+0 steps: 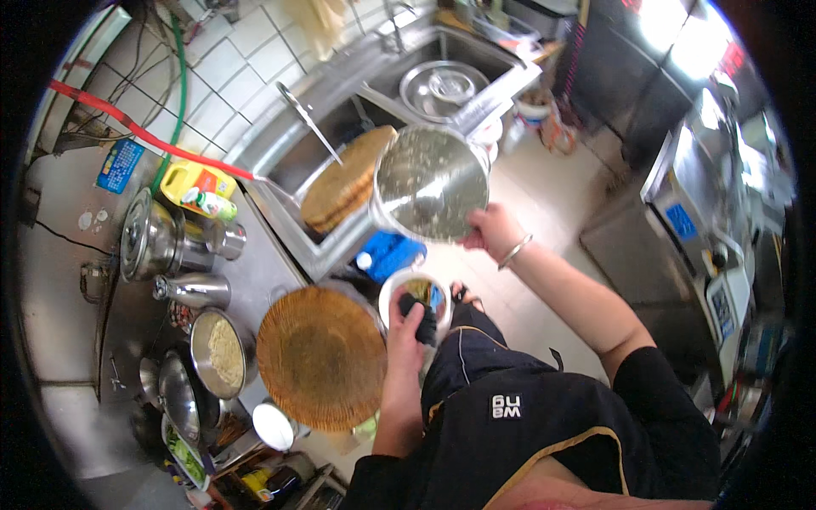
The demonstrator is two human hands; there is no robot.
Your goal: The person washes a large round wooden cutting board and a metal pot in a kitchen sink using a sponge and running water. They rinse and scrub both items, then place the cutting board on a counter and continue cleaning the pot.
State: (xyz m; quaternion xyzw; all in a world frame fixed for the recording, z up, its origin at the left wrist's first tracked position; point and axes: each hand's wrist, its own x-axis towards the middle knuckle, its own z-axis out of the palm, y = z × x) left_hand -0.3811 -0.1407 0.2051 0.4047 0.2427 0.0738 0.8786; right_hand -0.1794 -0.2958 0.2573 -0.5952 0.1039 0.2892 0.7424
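Observation:
My right hand [494, 236] grips the rim of a round stainless-steel pot or basin [432, 185], whose wide face is turned towards the camera; whether it is the inside or the base I cannot tell. Just left of the pot, a thick brown round board [347, 178] leans tilted in the left sink basin. Closed around a dark, crumpled thing, perhaps a cloth or scrubber [417, 319], my left hand [405, 328] is above a white bucket [384, 299] with mixed contents. Beside that hand lies a large round wooden chopping block [322, 357].
A double steel sink [312, 258] stands ahead, with a curved faucet [309, 121] and a steel basin [414, 89]. The left counter holds a yellow jug [185, 178], lidded pots [150, 236] and a bowl of pale food [220, 354]. A blue container [392, 255] is beneath the sink's edge.

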